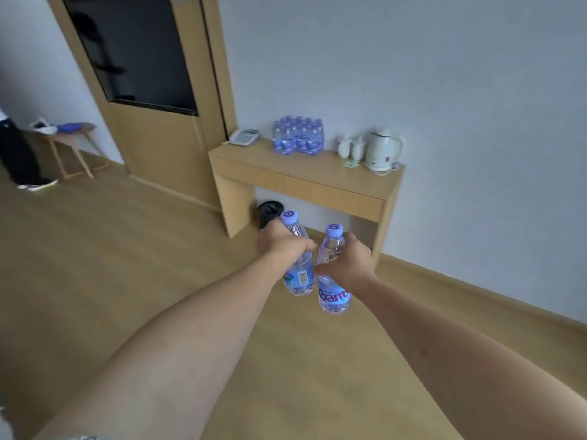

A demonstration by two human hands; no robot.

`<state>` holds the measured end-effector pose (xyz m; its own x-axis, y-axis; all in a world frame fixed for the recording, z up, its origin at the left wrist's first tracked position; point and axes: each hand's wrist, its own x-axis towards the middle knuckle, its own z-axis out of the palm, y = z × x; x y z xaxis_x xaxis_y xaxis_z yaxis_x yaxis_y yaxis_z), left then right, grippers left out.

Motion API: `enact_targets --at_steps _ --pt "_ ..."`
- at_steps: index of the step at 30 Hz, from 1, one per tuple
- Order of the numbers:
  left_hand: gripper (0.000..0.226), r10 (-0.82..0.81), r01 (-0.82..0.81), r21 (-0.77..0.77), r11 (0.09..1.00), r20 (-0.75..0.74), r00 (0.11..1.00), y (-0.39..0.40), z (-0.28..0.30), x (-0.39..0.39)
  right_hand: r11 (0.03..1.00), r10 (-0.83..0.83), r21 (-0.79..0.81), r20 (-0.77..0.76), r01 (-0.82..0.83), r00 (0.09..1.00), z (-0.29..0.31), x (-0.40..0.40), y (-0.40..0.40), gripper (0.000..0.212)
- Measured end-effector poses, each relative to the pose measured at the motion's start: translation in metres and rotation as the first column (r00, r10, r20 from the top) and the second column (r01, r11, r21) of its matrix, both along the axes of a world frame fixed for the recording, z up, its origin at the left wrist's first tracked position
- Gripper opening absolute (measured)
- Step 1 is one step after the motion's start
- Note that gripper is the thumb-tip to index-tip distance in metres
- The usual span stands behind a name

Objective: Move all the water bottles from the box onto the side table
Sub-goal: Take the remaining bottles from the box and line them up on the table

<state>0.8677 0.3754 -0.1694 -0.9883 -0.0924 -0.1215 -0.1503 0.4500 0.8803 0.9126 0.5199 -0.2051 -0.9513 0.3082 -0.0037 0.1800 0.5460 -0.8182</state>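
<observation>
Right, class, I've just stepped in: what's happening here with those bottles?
A person carries one water bottle in each hand: the left hand grips one bottle, the right hand grips another. Both are held upright over the wooden floor, facing the side table, where a cluster of bottles already stands between a phone and a kettle.

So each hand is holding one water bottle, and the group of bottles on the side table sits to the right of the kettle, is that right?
Not quite. In the head view the bottles on the table sit left of the kettle. The left hand and right hand each hold one bottle.
</observation>
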Motion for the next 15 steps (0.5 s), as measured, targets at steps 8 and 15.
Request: enact_targets --at_steps 8,15 --pt "0.043 0.067 -0.068 -0.016 0.998 -0.010 0.998 -0.043 -0.018 -0.158 0.997 0.070 0.035 0.005 -0.070 0.998 -0.019 -0.165 -0.034 0.066" --pt "0.044 -0.006 0.005 -0.053 0.999 -0.020 1.000 -0.056 -0.004 -0.317 0.999 0.001 0.035 0.011 -0.002 1.000 -0.001 -0.316 -0.047 0.074"
